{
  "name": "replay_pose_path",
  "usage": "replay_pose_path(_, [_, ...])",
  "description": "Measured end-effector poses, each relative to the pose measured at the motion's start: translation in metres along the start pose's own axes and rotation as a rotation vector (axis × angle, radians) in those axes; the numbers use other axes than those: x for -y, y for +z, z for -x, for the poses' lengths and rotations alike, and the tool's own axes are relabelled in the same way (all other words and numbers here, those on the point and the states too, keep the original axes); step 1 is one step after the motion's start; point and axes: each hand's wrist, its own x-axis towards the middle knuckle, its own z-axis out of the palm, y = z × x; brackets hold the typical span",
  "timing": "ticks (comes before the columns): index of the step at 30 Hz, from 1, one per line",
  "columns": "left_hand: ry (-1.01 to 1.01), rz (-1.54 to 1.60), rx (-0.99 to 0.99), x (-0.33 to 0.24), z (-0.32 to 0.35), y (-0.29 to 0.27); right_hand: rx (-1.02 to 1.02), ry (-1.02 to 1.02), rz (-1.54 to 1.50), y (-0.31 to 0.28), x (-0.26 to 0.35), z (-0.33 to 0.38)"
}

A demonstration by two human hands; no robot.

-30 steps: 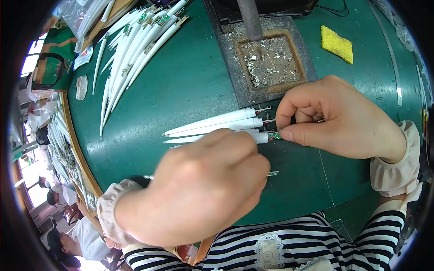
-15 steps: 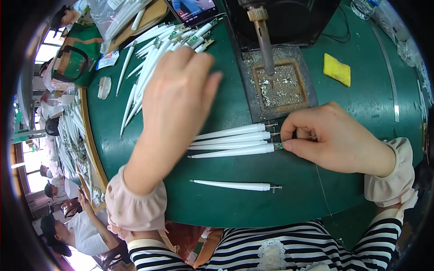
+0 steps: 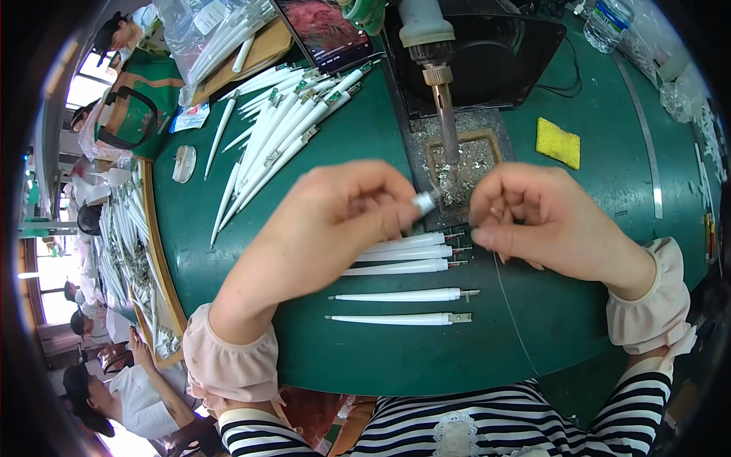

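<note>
My left hand (image 3: 346, 225) is closed in a pinch around a white tapered stick (image 3: 424, 202). Only the stick's blurred end shows past the fingertips; the rest lies hidden by the hand. Across from it, my right hand (image 3: 544, 221) is curled with thumb and forefinger together on a thin wire (image 3: 516, 327), which trails down toward the table's front edge. Between and above the hands, a soldering iron (image 3: 447, 126) points down into a square tray (image 3: 499, 129) strewn with solder bits. Below the hands lie three white sticks (image 3: 403, 266) side by side, and two more (image 3: 400, 295) nearer me.
A pile of white sticks with small green boards (image 3: 285, 126) lies at the upper left, near a phone (image 3: 335, 42). To the right are a yellow sponge (image 3: 558, 143), a steel ruler (image 3: 651, 160) and a plastic bottle (image 3: 609, 27). Other people sit at the far left.
My left hand has come from the pile to beside the tray, now with a white stick in it. Two sticks lie apart at the front where one lay before. The right hand has shifted slightly.
</note>
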Motion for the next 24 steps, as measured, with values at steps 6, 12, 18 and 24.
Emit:
replay_pose_path(6, [-0.253, 0.3, 0.186, -0.009, 0.008, 0.008, -0.017, -0.029, -0.098, 0.007, 0.001, -0.001])
replay_pose_path(12, [-0.132, 0.256, 0.101, -0.007, 0.01, 0.017, -0.047, -0.058, -0.147, 0.009, -0.001, -0.001])
replay_pose_path(18, [0.005, -0.083, 0.041, -0.014, 0.016, 0.016, -0.007, -0.08, -0.152, 0.01, -0.001, 0.002])
replay_pose_path(24, [-0.102, 0.23, 0.013, -0.012, 0.019, 0.021, 0.002, -0.1, -0.171, 0.01, -0.001, 0.002])
